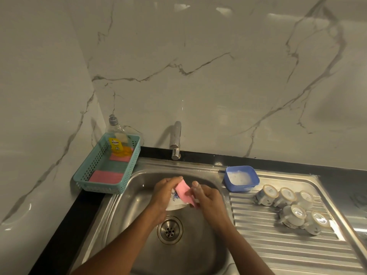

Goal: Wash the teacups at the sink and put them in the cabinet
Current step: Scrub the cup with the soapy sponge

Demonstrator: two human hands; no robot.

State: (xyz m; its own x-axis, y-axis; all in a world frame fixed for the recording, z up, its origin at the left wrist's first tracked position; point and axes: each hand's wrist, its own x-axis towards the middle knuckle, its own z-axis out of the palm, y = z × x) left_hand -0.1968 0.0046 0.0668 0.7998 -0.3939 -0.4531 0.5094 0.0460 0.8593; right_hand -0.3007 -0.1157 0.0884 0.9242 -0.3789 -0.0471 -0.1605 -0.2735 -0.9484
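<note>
Over the steel sink (139,195), my left hand (162,197) grips a white teacup (175,204) with a blue flower print. My right hand (206,197) holds a pink sponge (184,192) pressed against the cup's side. Much of the cup is hidden by both hands and the sponge. Several more white teacups (290,207) lie upside down on the ribbed drainboard (268,245) to the right of the basin.
A blue tub (241,178) of soapy water stands at the drainboard's back left. A teal basket (107,169) with a dish-soap bottle (117,139) and pink sponges sits left of the sink. The tap (175,139) rises behind the basin; the drain (169,230) lies below my hands.
</note>
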